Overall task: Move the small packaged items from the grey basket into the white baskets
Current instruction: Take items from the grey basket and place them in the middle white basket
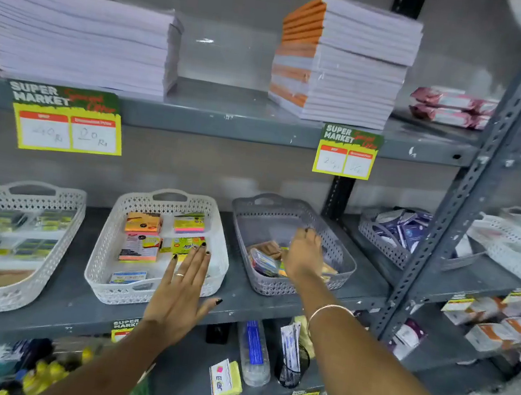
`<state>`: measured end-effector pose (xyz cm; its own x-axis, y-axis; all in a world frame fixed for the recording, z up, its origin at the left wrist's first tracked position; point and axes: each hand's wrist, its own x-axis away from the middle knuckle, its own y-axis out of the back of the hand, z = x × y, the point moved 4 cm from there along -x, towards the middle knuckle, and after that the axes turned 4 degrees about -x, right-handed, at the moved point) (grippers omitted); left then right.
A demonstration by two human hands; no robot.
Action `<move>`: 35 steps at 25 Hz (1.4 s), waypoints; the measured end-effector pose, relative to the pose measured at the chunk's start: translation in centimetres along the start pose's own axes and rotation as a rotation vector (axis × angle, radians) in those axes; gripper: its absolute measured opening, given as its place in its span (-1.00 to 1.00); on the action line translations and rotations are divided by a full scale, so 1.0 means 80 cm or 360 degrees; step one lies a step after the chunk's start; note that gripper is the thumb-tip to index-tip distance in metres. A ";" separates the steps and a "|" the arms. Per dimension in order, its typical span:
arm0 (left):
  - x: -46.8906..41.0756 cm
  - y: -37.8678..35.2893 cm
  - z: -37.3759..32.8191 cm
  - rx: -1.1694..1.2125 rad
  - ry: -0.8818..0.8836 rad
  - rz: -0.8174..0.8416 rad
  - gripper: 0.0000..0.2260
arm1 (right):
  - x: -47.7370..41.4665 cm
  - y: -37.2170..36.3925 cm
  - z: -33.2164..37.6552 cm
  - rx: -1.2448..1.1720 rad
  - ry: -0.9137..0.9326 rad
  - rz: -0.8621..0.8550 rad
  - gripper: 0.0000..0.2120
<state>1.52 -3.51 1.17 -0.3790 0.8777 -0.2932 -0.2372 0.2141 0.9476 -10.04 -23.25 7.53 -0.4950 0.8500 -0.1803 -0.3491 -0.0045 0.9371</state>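
Reaching into the grey basket (295,222), where several small packets (264,260) remain, the right hand (302,257) curls down (grasp unclear) while the flat, empty left hand (182,290) hovers over the part-filled white basket (107,243).

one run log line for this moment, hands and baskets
right hand: reaching into grey basket, grasp unclear | left hand: open, flat over white basket | packaged items: in grey basket

Bare forearms, dark-painted nails, ring (179,274) on left, seemingly gold bangle (330,309) on right
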 end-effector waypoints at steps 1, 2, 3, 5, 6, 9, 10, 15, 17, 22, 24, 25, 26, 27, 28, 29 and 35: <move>-0.003 -0.011 -0.004 0.0028 0.0037 -0.0050 -0.27 | -0.011 -0.009 -0.010 0.0055 -0.0043 0.0118 -0.49; -0.005 -0.014 -0.005 0.0029 0.0081 -0.0033 -0.26 | -0.022 -0.019 -0.017 0.0105 -0.0050 0.0198 -0.49; -0.005 -0.020 -0.005 -0.0006 0.0109 -0.0027 -0.25 | -0.035 -0.032 -0.028 0.0176 -0.0082 0.0274 -0.49; -0.003 -0.031 -0.004 -0.0064 0.0150 -0.0003 -0.24 | -0.058 -0.049 -0.035 0.0263 -0.0139 0.0421 -0.46; -0.002 -0.036 -0.001 -0.0086 0.0163 0.0032 -0.24 | -0.066 -0.061 -0.034 0.0310 -0.0150 0.0478 -0.44; -0.002 -0.042 0.002 -0.0101 0.0212 0.0108 -0.25 | -0.081 -0.083 -0.038 0.0541 -0.0186 0.0585 -0.41; -0.002 -0.045 0.001 -0.0104 0.0219 0.0125 -0.26 | -0.087 -0.092 -0.040 0.0591 -0.0189 0.0634 -0.41; -0.004 -0.049 0.002 -0.0112 0.0242 0.0140 -0.26 | -0.094 -0.114 -0.034 0.0804 -0.0130 0.0763 -0.42; -0.004 -0.047 0.002 -0.0092 0.0234 0.0147 -0.26 | -0.091 -0.103 -0.028 0.0857 -0.0129 0.0808 -0.37; 0.001 -0.038 0.010 -0.0104 0.0289 0.0068 -0.29 | -0.095 -0.079 -0.028 0.0845 -0.0107 0.0735 -0.15; 0.011 -0.029 0.033 -0.0092 0.0401 0.0004 -0.31 | -0.108 -0.063 -0.016 0.0713 -0.0151 0.0662 -0.10; 0.019 -0.025 0.050 -0.0089 0.0449 -0.0010 -0.30 | -0.115 -0.055 -0.003 0.0612 -0.0145 0.0625 -0.06; 0.027 -0.022 0.067 -0.0094 0.0480 0.0003 -0.29 | -0.125 -0.053 0.014 0.0532 -0.0079 0.0596 -0.02; 0.035 -0.020 0.085 -0.0110 0.0497 0.0034 -0.26 | -0.127 -0.052 0.036 0.0492 0.0029 0.0590 0.01; 0.043 -0.019 0.103 -0.0127 0.0502 0.0087 -0.24 | -0.131 -0.057 0.060 0.0418 0.0139 0.0560 -0.01; 0.050 -0.019 0.119 -0.0136 0.0496 0.0130 -0.22 | -0.126 -0.059 0.088 0.0327 0.0225 0.0530 -0.07; 0.045 -0.030 0.168 -0.0021 0.0265 0.0128 -0.07 | -0.067 -0.112 0.242 0.0087 0.0598 0.0686 -0.26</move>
<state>12.75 4.88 -0.44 -0.5400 0.8083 -0.2347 -0.2116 0.1395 0.9673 11.13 -17.60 5.88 -0.8360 0.5314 0.1370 -0.0164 -0.2736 0.9617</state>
